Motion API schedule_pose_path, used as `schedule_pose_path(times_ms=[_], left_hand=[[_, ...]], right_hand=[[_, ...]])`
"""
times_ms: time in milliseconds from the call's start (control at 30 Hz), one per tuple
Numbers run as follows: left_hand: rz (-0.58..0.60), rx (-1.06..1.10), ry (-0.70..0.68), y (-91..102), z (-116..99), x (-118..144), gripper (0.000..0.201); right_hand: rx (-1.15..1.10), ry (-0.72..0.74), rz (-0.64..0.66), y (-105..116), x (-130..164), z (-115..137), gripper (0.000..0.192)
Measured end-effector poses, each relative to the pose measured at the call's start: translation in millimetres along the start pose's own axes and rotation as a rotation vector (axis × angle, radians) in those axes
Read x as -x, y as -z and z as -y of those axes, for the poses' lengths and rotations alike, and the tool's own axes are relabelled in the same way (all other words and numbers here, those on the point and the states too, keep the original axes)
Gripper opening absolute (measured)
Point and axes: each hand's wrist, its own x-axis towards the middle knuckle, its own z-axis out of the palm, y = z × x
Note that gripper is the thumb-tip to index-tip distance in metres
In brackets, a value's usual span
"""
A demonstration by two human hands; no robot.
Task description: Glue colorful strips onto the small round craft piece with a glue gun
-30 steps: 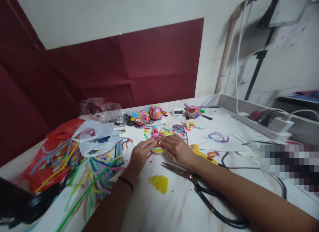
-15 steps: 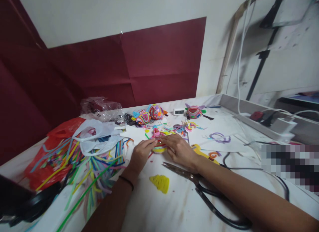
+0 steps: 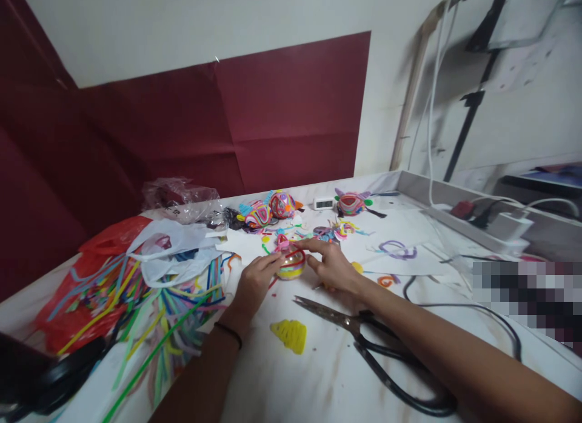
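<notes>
While both hands meet on the counter [image 3: 318, 374]:
Left hand [image 3: 254, 282]: fingers steadying the striped ornament [image 3: 291, 264].
Right hand [image 3: 334, 266]: fingers spread narrowly, touching its rim.
Scissors [image 3: 364, 335]: just beside.

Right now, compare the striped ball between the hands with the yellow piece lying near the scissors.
The striped ball is rounded and many-coloured, with red, yellow and pink bands; the yellow piece is flat and one colour. The ball is touched on both sides, by the left hand and the right hand; the yellow piece lies untouched, nearer the camera, left of the scissors. Both rest on the white table.
</notes>
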Motion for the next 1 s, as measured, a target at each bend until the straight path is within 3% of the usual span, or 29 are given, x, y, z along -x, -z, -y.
schedule_pose_path(times_ms=[167,467,1000], left_hand=[[0.005,0.012,0.001,-1.7,1.6,0.0,0.028],[0.023,0.022,0.006,-3.1,3.5,0.4,0.03],[0.012,0.088,0.014,-3.4,3.9,-1.4,0.033]], right_hand=[[0.084,-0.013,0.005,0.3,-2.3,-7.5,0.047],[0.078,0.038,0.132,2.4,-2.2,-8.1,0.056],[0.09,-0.042,0.196,4.4,-4.6,-3.7,0.052]])
